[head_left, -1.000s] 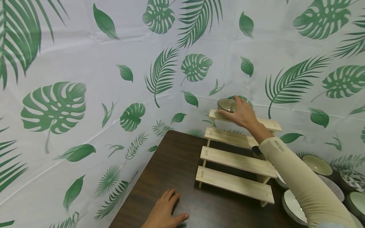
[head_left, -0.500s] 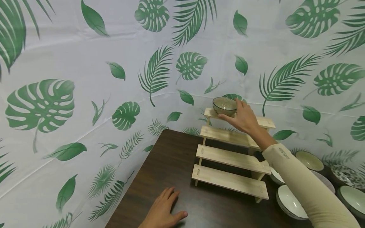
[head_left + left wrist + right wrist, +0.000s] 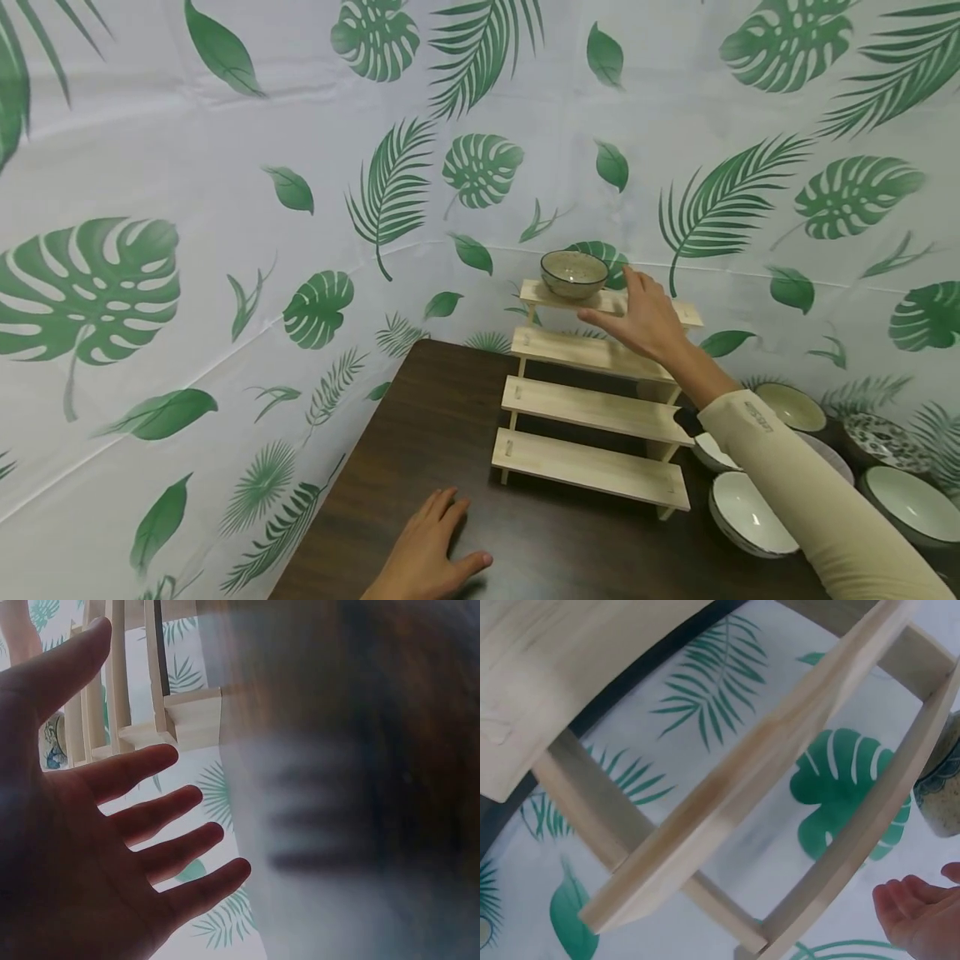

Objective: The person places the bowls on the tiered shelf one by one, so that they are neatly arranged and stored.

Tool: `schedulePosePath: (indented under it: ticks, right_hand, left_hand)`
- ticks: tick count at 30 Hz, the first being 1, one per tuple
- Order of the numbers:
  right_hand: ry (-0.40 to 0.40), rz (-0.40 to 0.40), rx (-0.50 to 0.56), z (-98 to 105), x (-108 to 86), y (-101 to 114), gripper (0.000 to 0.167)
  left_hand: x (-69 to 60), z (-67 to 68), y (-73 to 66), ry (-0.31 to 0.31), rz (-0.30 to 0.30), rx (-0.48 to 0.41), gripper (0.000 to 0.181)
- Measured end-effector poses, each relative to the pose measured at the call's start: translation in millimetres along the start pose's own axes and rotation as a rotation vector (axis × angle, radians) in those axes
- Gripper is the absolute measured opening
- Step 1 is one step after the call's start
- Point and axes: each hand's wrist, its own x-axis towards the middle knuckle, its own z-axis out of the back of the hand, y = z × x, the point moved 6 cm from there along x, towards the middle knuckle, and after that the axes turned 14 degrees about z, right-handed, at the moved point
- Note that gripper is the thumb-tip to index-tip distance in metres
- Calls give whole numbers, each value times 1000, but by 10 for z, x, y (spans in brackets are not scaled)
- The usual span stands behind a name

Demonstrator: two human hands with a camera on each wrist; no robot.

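Note:
A beige bowl (image 3: 574,275) with a dark rim stands upright at the left end of the top step of a wooden tiered shelf (image 3: 588,467). My right hand (image 3: 645,317) is just to the right of that bowl, apart from it, thumb and fingers spread and holding nothing. In the right wrist view part of the same bowl (image 3: 941,787) shows at the right edge, with my fingertips (image 3: 900,900) below it. Low over the dark table, in front of the shelf, is my left hand (image 3: 427,550), its fingers straight and spread. The left wrist view shows that palm (image 3: 97,855) holding nothing.
Right of the shelf, several bowls stand on the table (image 3: 397,450): a white bowl (image 3: 753,512), a beige bowl (image 3: 791,406), a black-and-white patterned bowl (image 3: 888,442) and a pale green bowl (image 3: 911,504). A white leaf-print cloth (image 3: 247,208) hangs behind and at left.
My right hand has let go of the beige bowl and drawn back to the right. The bowl stays on the top step. The head view has turned slightly right; my left hand barely moved.

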Motion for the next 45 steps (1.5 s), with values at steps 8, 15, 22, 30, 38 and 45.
schedulePosePath:
  ticks: [8, 15, 22, 30, 38, 45]
  right_hand:
    - [-12, -4, -3, -8, -137, -92, 121]
    - [-22, 8, -25, -9, -276, -172, 116]
    - [-41, 28, -37, 10, -423, -214, 112]
    - [-51, 29, -67, 42, -590, -272, 111]
    - [-49, -5, -70, 73, -710, -389, 113]
    - [-88, -4, -77, 129, -762, -460, 113]
  left_hand:
    - [-9, -36, -42, 10, -16, 4, 83]
    - [-14, -75, -73, 37, -7, -3, 83]
    - [-22, -114, -103, 43, -12, -5, 84]
    - [-23, -166, -130, 56, -31, -12, 85]
    - [-22, -194, -185, 45, -47, 7, 84]
    - [-17, -131, -211, -1, -73, 1, 84]
